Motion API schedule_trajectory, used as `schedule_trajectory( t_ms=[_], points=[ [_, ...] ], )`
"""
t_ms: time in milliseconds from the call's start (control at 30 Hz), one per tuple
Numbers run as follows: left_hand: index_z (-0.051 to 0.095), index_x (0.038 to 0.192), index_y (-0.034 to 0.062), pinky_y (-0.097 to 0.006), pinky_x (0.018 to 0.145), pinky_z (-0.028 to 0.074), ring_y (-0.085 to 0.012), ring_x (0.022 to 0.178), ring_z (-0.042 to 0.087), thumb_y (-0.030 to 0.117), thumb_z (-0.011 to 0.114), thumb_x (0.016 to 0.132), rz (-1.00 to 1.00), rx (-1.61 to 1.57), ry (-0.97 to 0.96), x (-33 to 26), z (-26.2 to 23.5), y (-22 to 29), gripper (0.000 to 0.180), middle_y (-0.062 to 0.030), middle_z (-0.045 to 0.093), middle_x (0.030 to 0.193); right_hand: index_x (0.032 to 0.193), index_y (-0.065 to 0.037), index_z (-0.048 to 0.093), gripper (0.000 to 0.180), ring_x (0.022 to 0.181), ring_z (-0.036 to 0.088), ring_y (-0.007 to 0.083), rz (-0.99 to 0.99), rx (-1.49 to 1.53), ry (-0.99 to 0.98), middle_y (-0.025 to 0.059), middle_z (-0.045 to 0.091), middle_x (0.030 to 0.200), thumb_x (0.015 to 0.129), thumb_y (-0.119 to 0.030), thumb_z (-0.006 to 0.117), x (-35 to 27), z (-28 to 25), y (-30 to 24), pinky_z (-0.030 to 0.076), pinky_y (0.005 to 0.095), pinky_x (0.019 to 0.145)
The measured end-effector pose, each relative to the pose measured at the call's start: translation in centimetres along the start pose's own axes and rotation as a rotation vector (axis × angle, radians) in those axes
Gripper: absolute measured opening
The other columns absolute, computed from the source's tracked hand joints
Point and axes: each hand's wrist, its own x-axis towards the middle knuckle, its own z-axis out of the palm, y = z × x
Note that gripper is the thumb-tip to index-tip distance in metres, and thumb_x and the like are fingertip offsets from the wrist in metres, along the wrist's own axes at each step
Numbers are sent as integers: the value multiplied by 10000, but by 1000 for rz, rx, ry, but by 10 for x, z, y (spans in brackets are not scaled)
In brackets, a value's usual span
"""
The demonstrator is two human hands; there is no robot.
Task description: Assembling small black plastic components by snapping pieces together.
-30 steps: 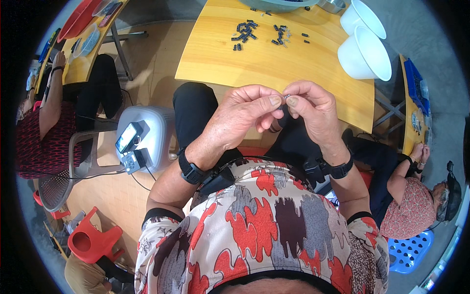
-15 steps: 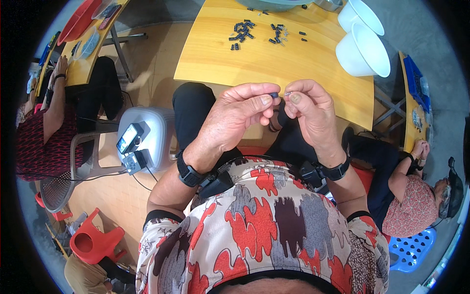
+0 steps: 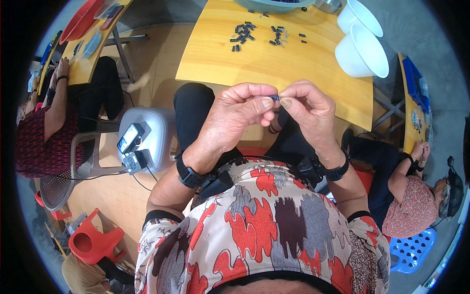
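Observation:
My left hand [image 3: 240, 110] pinches a small dark plastic part [image 3: 275, 97] between thumb and forefinger, above my lap and just off the table's near edge. Against the right end of that part, my right hand [image 3: 309, 108] has its thumb and forefinger pressed together on a tiny silvery piece, mostly hidden by the fingertips. Beyond my hands, on the yellow wooden table [image 3: 274, 63], lies a pile of similar dark parts [image 3: 243, 32]. A smaller group of dark parts mixed with silvery bits [image 3: 278, 36] lies to its right.
Two white tubs [image 3: 362, 51] stand at the table's right, and a large basin [image 3: 269, 6] at its far edge. Left of me, a grey stool [image 3: 147, 117] carries devices with cables. People sit at tables on both sides. A red stool [image 3: 95, 237] stands behind left.
My right hand has moved left, closing the gap to the dark part, so the fingertips of both hands now meet. The left hand has stayed nearly still.

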Motion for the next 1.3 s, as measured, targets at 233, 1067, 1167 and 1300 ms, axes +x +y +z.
schedule_trajectory(
  t_ms=[233, 1067, 1167, 1300],
  points=[
    [588, 1027, -18, -241, 614, 518, -99, 645, 583, 57, 561, 869, 18, 8, -58, -3, 3, 3, 177, -93, 640, 861, 890, 16, 593, 63, 756, 594, 90, 33, 115, -6, 42, 597, 827, 829, 28, 580, 4, 4, -11, 482, 219, 690],
    [603, 1031, 4, -197, 577, 476, -65, 689, 558, 71, 579, 855, 172, 259, 53, -1, 5, 4, 190, -31, 614, 825, 923, 16, 596, 85, 768, 585, 69, 184, 188, -9, 38, 627, 839, 847, -16, 577, 1, 9, -14, 481, 200, 688],
    [570, 1077, 2, -201, 604, 497, -92, 746, 594, 43, 572, 852, 191, 222, 88, -2, 9, 4, 229, -43, 610, 864, 921, 18, 596, 86, 777, 595, 77, 235, 153, 1, 43, 629, 844, 849, -26, 578, -2, 11, -10, 483, 197, 687],
    [547, 1094, 1, -215, 639, 517, -120, 803, 614, 6, 573, 840, 191, 190, 62, 0, 9, 5, 255, -52, 604, 905, 918, -2, 605, 97, 661, 527, 42, 244, 248, 35, 12, 605, 775, 855, -74, 585, -2, 4, -1, 436, 173, 586]
  ],
)
